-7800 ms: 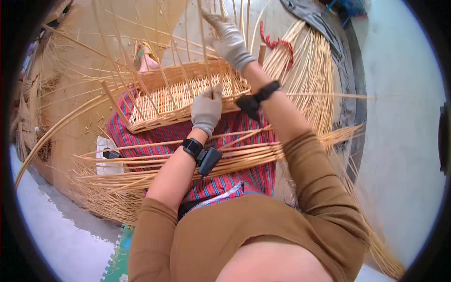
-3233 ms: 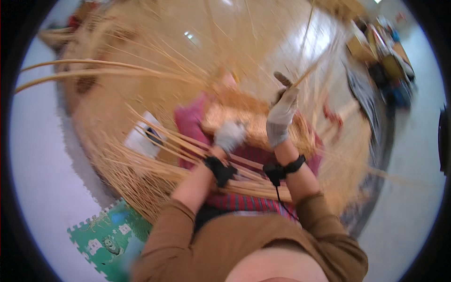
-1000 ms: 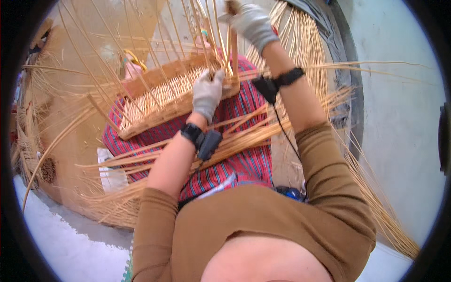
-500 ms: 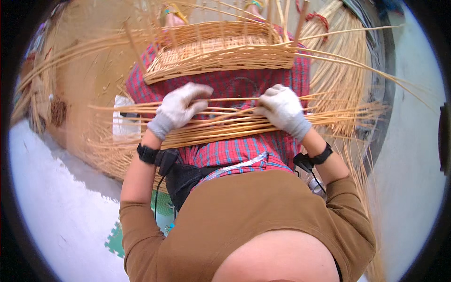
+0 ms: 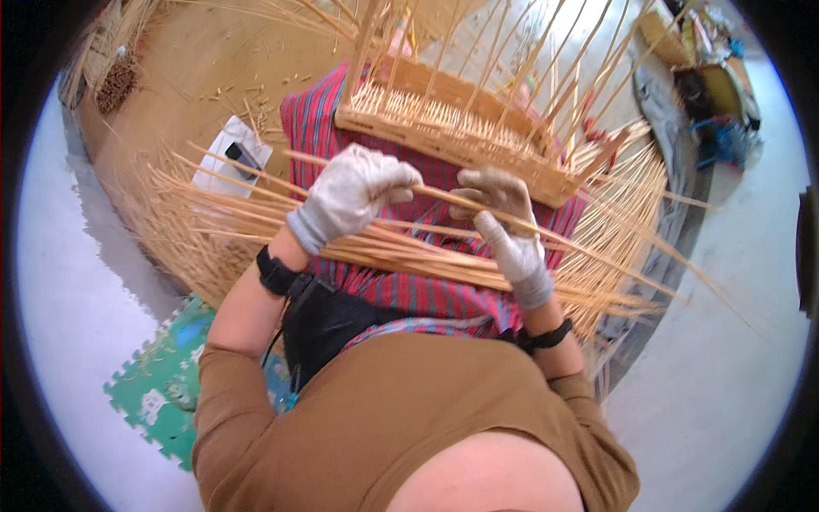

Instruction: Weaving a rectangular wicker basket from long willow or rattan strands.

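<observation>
My gloved left hand (image 5: 363, 189) is closed, pinching one wicker rod (image 5: 437, 195) lifted over my lap. From there the rod slants down to the right, past my gloved right hand (image 5: 512, 226). That hand's thumb and fingers are spread on either side of the rod, with no firm grip showing. Below both hands, a loose bundle of similar rods (image 5: 418, 254) lies across the checked red and blue cloth (image 5: 388, 283) on my lap. Beyond them, a partly woven rectangular wicker basket (image 5: 461, 152) sits tilted on the cloth, thin stakes rising from it.
A pile of pale rods (image 5: 627, 200) fans out at the right. On the left lie a white sheet (image 5: 223, 183) with a small dark object (image 5: 242, 156) and a green foam mat (image 5: 162, 375). Dark bags and clutter (image 5: 717, 98) stand at the far right.
One rod has been raised from the bundle in my left hand. My right hand has turned, its fingers now spread by that rod. The whole view has swung, tilting the basket.
</observation>
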The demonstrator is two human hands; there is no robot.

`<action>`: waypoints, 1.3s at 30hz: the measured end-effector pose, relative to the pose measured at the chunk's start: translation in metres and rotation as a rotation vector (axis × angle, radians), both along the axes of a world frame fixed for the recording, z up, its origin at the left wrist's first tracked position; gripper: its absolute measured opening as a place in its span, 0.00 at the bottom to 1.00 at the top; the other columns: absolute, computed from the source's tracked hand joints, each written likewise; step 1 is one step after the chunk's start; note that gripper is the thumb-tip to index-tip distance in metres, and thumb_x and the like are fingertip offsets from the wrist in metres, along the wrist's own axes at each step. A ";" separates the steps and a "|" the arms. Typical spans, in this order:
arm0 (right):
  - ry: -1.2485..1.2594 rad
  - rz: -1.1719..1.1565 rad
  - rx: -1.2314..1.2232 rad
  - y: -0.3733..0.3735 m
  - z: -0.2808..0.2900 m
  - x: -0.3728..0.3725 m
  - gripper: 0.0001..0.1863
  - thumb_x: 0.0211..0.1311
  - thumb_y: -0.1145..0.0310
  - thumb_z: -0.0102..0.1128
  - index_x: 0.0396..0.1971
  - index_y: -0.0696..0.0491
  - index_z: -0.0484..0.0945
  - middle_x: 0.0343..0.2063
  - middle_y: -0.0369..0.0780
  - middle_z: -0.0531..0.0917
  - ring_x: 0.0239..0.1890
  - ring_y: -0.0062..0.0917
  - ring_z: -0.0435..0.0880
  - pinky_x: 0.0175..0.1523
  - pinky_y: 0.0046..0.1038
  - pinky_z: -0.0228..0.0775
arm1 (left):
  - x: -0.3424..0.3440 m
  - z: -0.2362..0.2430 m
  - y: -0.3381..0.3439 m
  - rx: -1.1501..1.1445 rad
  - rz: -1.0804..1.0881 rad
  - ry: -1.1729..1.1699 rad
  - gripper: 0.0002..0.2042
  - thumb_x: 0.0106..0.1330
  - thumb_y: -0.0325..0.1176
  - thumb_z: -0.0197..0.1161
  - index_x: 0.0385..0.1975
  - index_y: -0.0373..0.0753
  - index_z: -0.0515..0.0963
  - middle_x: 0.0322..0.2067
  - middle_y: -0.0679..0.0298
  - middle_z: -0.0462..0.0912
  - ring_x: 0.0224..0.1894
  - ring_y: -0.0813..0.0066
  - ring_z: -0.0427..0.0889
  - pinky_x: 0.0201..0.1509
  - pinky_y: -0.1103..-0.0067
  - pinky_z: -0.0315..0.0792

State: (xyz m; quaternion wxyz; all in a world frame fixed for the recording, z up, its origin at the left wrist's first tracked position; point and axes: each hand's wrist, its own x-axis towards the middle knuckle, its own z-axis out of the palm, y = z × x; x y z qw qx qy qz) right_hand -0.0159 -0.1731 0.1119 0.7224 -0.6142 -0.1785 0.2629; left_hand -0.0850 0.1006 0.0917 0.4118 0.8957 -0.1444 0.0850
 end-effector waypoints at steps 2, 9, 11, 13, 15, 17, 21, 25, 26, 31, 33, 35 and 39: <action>-0.264 -0.168 -0.019 -0.004 0.016 0.014 0.06 0.70 0.76 0.59 0.43 0.58 0.77 0.43 0.45 0.86 0.43 0.29 0.86 0.50 0.31 0.81 | 0.001 -0.008 0.017 -0.108 0.119 -0.062 0.12 0.58 0.20 0.62 0.39 0.42 0.83 0.32 0.61 0.86 0.38 0.65 0.86 0.45 0.72 0.75; -0.110 -0.620 0.125 -0.032 -0.007 0.048 0.07 0.71 0.71 0.59 0.45 0.51 0.75 0.41 0.39 0.83 0.44 0.26 0.85 0.44 0.26 0.86 | 0.022 -0.064 0.074 -0.766 0.829 0.257 0.10 0.69 0.20 0.59 0.48 0.35 0.80 0.37 0.67 0.85 0.24 0.81 0.77 0.27 0.82 0.76; -0.234 -0.619 -0.114 -0.023 -0.026 0.047 0.07 0.71 0.70 0.60 0.45 0.52 0.75 0.42 0.39 0.83 0.44 0.24 0.85 0.44 0.25 0.85 | 0.029 -0.079 0.060 -0.901 0.724 0.337 0.16 0.69 0.20 0.58 0.56 0.36 0.75 0.44 0.62 0.84 0.23 0.82 0.76 0.20 0.83 0.71; -0.071 -0.639 -0.031 -0.009 -0.035 0.032 0.07 0.72 0.70 0.60 0.45 0.51 0.75 0.43 0.38 0.82 0.43 0.23 0.84 0.44 0.25 0.84 | 0.028 -0.090 0.064 -0.835 0.616 0.379 0.19 0.69 0.19 0.58 0.59 0.35 0.71 0.50 0.59 0.82 0.22 0.82 0.75 0.17 0.84 0.69; 0.026 -0.715 0.034 -0.014 -0.043 0.029 0.07 0.71 0.70 0.61 0.45 0.50 0.75 0.42 0.37 0.83 0.44 0.22 0.84 0.45 0.25 0.84 | 0.030 -0.098 0.068 -0.927 0.664 0.393 0.19 0.69 0.19 0.58 0.60 0.34 0.71 0.52 0.58 0.83 0.23 0.82 0.77 0.17 0.85 0.69; 0.054 -0.782 0.064 -0.017 -0.039 0.026 0.07 0.71 0.70 0.61 0.44 0.49 0.75 0.42 0.38 0.83 0.45 0.23 0.84 0.46 0.26 0.85 | 0.030 -0.093 0.069 -0.899 0.647 0.398 0.20 0.68 0.19 0.59 0.60 0.34 0.71 0.52 0.57 0.83 0.25 0.82 0.79 0.18 0.85 0.68; 0.019 -0.668 0.072 -0.023 -0.062 0.019 0.06 0.71 0.70 0.61 0.43 0.48 0.76 0.41 0.38 0.84 0.44 0.24 0.85 0.46 0.27 0.86 | 0.028 -0.087 0.066 -0.825 0.661 0.405 0.18 0.68 0.19 0.60 0.58 0.34 0.73 0.51 0.58 0.83 0.26 0.83 0.79 0.18 0.86 0.68; 0.276 -0.691 0.143 -0.031 -0.074 0.029 0.07 0.68 0.73 0.64 0.41 0.50 0.75 0.42 0.40 0.84 0.43 0.28 0.86 0.44 0.29 0.88 | 0.031 -0.092 0.071 -0.864 0.639 0.446 0.17 0.67 0.19 0.60 0.56 0.37 0.74 0.48 0.61 0.84 0.31 0.83 0.80 0.18 0.85 0.67; 0.297 -0.693 0.144 -0.034 -0.080 0.034 0.07 0.68 0.73 0.64 0.41 0.50 0.75 0.41 0.40 0.84 0.43 0.28 0.86 0.44 0.29 0.88 | 0.032 -0.089 0.070 -0.857 0.639 0.460 0.16 0.67 0.19 0.61 0.54 0.37 0.75 0.47 0.60 0.84 0.31 0.80 0.82 0.21 0.83 0.70; 0.252 -0.607 0.079 -0.033 -0.075 0.045 0.07 0.68 0.71 0.65 0.41 0.49 0.76 0.41 0.38 0.84 0.45 0.26 0.85 0.43 0.29 0.88 | 0.053 -0.096 0.047 -0.167 0.763 -0.195 0.11 0.68 0.24 0.62 0.49 0.40 0.79 0.44 0.59 0.85 0.33 0.65 0.85 0.35 0.74 0.79; 0.243 -0.673 0.038 -0.033 -0.074 0.040 0.08 0.67 0.71 0.65 0.42 0.50 0.76 0.41 0.39 0.84 0.44 0.27 0.86 0.42 0.29 0.88 | 0.074 -0.066 0.019 -0.203 0.662 0.265 0.15 0.75 0.46 0.55 0.46 0.41 0.80 0.33 0.56 0.86 0.31 0.60 0.87 0.36 0.70 0.81; 0.183 -0.662 0.076 -0.028 -0.075 0.046 0.06 0.69 0.72 0.63 0.41 0.49 0.75 0.40 0.39 0.84 0.42 0.26 0.86 0.41 0.28 0.87 | 0.088 -0.061 0.016 -0.483 0.576 0.865 0.20 0.76 0.52 0.51 0.47 0.40 0.79 0.28 0.53 0.86 0.19 0.64 0.85 0.22 0.71 0.79; 0.079 -0.646 -0.007 -0.032 -0.076 0.064 0.07 0.70 0.70 0.62 0.44 0.53 0.76 0.39 0.39 0.84 0.41 0.25 0.86 0.42 0.29 0.86 | 0.080 -0.072 0.033 -0.625 0.382 0.904 0.21 0.75 0.52 0.54 0.47 0.36 0.77 0.24 0.57 0.83 0.15 0.70 0.82 0.16 0.77 0.77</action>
